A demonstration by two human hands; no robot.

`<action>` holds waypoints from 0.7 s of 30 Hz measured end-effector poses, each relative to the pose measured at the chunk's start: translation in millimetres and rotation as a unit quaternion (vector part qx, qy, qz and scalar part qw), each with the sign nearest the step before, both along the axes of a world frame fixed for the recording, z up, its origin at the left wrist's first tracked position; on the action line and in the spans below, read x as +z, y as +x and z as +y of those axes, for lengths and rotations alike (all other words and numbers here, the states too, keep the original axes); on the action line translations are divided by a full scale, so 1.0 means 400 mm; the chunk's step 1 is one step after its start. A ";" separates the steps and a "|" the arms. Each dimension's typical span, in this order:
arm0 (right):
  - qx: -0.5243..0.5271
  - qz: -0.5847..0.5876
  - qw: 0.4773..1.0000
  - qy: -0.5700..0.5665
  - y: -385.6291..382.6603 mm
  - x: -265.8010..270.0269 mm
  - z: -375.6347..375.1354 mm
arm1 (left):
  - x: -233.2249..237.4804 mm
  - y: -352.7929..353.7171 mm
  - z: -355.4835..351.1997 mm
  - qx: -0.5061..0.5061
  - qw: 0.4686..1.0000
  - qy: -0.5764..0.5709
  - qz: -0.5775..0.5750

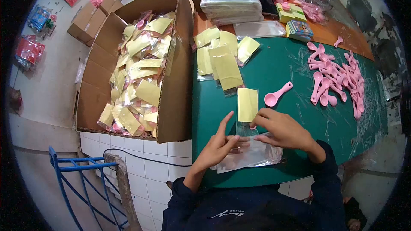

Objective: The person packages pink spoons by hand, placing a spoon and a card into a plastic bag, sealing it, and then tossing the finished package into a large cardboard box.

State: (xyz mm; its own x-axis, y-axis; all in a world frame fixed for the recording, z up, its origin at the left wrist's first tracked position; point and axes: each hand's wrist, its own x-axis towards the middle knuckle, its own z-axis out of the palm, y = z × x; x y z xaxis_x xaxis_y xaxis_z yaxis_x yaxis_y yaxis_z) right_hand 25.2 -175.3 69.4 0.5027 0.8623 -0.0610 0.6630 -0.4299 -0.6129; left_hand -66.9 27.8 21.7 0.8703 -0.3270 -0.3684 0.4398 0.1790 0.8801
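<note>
A yellow card (247, 105) lies in front of me, its near end meeting a clear plastic bag (247, 131). My right hand (284, 130) curls its fingers at that near end, the thumb below on the clear plastic; the exact grip is partly hidden. My left hand (218, 147) rests on the left of the bag, index finger stretched forward and thumb pointing right, the other fingers seen through plastic. Under both hands lies a stack of clear bags (246, 161). One pink scoop spoon (278, 94) lies just beyond my right hand.
Packed bags with yellow cards (224, 66) lie farther up the green table (282, 64). Several pink spoons (336, 79) are heaped at right. A large cardboard box (175, 81) of packed bags stands left. Stacked clear bags (231, 6) and small boxes (299, 30) sit at the back.
</note>
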 end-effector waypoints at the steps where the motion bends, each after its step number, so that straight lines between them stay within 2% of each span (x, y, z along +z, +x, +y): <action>1: 0.002 -0.002 1.000 0.012 -0.007 -0.009 0.007 | -0.001 -0.007 0.000 0.000 1.000 -0.001 -0.007; 4: 0.004 -0.003 0.999 0.042 -0.048 -0.027 0.032 | 0.002 -0.033 0.007 0.001 0.999 0.041 -0.013; 7: 0.006 -0.014 0.998 0.067 -0.064 -0.041 0.049 | 0.015 -0.042 -0.003 0.011 1.000 0.014 -0.010; 13: 0.010 -0.002 0.997 0.079 -0.083 -0.044 0.053 | 0.019 -0.042 -0.020 0.016 0.994 0.068 -0.085; 16: 0.021 -0.046 0.995 0.091 -0.100 -0.064 0.049 | 0.009 -0.034 -0.035 0.047 0.998 0.003 -0.049; 21: 0.068 -0.061 0.985 0.147 -0.124 -0.055 0.045 | -0.014 -0.026 -0.029 0.010 0.997 0.048 -0.055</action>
